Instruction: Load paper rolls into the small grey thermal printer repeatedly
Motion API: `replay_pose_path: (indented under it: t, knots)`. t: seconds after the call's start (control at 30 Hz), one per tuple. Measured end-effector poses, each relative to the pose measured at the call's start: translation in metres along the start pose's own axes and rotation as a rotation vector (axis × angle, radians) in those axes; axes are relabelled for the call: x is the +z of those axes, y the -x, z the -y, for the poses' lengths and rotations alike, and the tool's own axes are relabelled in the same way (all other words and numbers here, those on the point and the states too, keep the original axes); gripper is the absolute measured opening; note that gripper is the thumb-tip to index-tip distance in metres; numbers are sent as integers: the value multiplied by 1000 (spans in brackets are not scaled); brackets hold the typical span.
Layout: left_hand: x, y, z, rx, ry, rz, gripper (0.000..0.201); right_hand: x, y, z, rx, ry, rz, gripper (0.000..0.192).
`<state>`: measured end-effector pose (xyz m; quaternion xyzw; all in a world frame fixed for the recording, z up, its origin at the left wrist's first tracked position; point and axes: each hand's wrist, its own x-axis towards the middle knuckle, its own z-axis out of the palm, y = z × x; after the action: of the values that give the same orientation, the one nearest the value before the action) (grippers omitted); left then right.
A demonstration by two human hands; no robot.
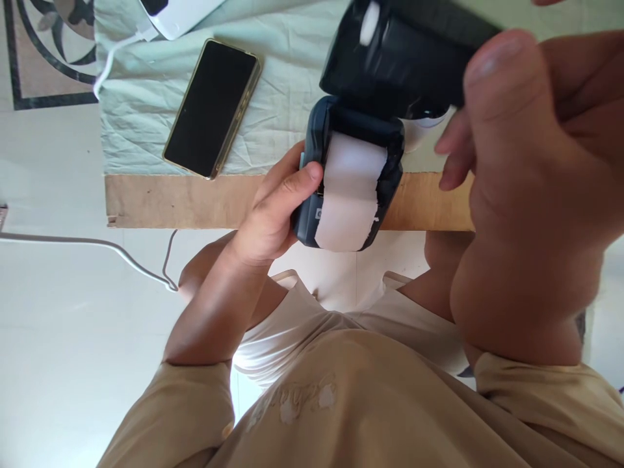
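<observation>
Left hand [273, 214]: fingers clamped on blue printer [316, 162], white paper [348, 192] showing. Right hand [531, 195]: fingers gripping its black lid [394, 55]. Phone [212, 107] on counter [195, 201].

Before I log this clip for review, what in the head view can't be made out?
- Black lid: blurred, its far end covered by the right hand, so the grip is unclear.
- Small printer: left side covered by the left hand; the marking there is too small to read.
- White device: cut off by the top edge.
- Phone: screen dark, nothing showing.
</observation>
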<state>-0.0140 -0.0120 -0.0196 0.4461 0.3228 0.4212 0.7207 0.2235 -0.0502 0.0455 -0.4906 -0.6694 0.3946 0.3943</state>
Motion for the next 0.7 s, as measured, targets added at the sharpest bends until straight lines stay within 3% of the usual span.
replay_pose_path:
  t: [0.07,0.1,0.17,0.23,0.33,0.4,0.47,0.57,0.7]
  knots:
    - [3,1,2,9,3,-27,40,18,-3,3,-53,226,-484,22]
    - [6,1,3,16,7,-44,43,29,-4,5,-41,274,-630,13]
    - [12,1,6,44,17,-101,49,46,-6,4,-100,448,-571,13]
    - [15,1,7,69,13,-128,51,52,-7,-1,-142,616,-377,17]
    - [9,2,1,36,-33,-14,48,49,-6,-11,-149,759,-154,38]
    - [2,1,-5,-28,-82,74,44,47,-5,-13,-121,784,-88,38]
    - [-4,0,-8,-73,-108,116,44,48,-6,-9,-56,766,-74,35]
    - [-8,-2,-3,-25,-51,118,46,51,-8,4,26,674,-104,39]
    - [-8,-2,5,12,30,71,33,40,-4,12,20,327,-165,33]
